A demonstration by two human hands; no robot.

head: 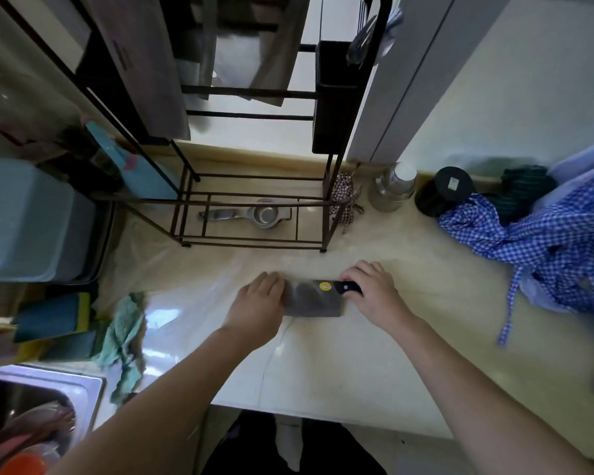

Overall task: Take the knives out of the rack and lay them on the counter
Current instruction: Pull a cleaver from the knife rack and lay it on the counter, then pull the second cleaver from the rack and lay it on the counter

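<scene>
Cleaver (pixel 314 299) flat on counter (pixel 340 365), in front of rack (pixel 254 200), long axis left-right. Right hand (pixel 371 289) grips black handle (pixel 348 287); left hand (pixel 259 303) open, flat on blade's far end. Both equally near.

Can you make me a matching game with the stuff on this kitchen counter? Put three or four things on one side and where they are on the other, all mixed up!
Things:
1. cleaver
2. metal squeezer
3. blue checked cloth
4. green rag

Places:
A. heaped at the right end of the counter
B. crumpled near the sink on the left
C. flat on the counter between the two hands
D. on the counter inside the bottom of the black rack

Pairs: 1-C, 2-D, 3-A, 4-B
</scene>
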